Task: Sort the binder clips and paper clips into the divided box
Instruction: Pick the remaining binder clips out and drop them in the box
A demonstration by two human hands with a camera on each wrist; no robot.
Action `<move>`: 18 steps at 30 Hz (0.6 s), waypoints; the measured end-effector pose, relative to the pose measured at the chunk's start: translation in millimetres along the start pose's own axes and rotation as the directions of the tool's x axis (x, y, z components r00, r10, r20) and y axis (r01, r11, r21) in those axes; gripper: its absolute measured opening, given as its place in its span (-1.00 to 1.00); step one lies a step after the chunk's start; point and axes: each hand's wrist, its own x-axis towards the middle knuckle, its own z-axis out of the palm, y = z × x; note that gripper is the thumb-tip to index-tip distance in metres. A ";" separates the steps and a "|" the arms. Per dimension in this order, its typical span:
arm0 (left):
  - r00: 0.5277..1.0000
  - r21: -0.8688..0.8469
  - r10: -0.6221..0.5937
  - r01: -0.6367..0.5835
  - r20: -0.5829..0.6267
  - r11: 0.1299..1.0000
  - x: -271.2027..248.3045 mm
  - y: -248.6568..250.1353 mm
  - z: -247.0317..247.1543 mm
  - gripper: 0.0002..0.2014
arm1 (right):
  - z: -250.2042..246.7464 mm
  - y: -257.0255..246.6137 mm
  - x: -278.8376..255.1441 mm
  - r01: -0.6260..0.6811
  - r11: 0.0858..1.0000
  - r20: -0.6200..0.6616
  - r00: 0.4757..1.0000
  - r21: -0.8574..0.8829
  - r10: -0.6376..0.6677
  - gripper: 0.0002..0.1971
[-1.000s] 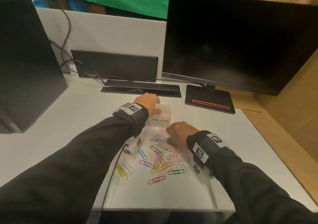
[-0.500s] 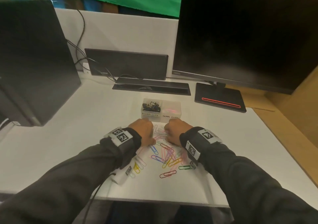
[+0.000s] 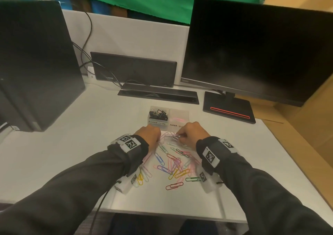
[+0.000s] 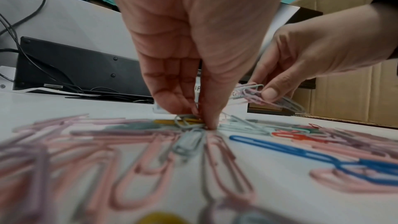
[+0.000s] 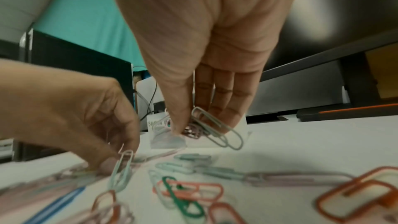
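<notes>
Both hands work low over a scatter of coloured wire paper clips (image 3: 173,164) near the front edge of the white desk (image 3: 75,144). The left hand (image 3: 150,135) pinches clips against the desk. The right hand (image 3: 192,133) grasps a small bunch of pale clips (image 5: 212,129), lifted off the surface. Just behind them sits the clear divided plastic box (image 3: 168,116), black binder clips (image 3: 158,113) in its left compartment.

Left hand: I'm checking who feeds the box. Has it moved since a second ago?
Yes. The left hand has come back from the divided box toward the person, down to the loose paper clips on the near side.
</notes>
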 end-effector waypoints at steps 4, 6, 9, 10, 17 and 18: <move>1.000 -0.013 0.008 -0.008 -0.006 1.000 -0.6 -1.3 -1.2 -0.82 | -19.5 1.4 -3.4 -0.001 0.999 -0.060 0.998 0.038 0.003 -0.77; 1.000 -0.046 0.000 -0.001 -0.014 0.999 -2.6 -3.7 -3.3 -0.77 | -29.5 2.7 1.7 -0.019 0.999 -0.096 0.995 0.046 0.023 -0.77; 1.000 -0.067 0.001 -0.002 -0.020 0.998 -7.7 -10.2 -7.1 -0.69 | -44.3 4.4 14.5 -0.052 0.995 -0.133 0.989 0.087 0.064 -0.77; 1.000 -0.062 -0.003 0.001 -0.022 0.998 -9.9 -13.2 -8.5 -0.68 | -48.9 3.7 19.5 -0.059 0.994 -0.139 0.988 0.087 0.071 -0.77; 0.996 0.038 -0.080 0.079 0.038 0.996 -24.3 -36.8 -13.2 -0.49 | -42.6 -9.8 61.3 -0.108 0.988 -0.068 0.993 -0.112 0.101 -0.78; 0.994 0.045 -0.096 0.093 0.058 0.995 -25.9 -39.7 -13.4 -0.45 | -39.5 -12.4 64.3 -0.111 0.986 -0.051 0.993 -0.120 0.106 -0.76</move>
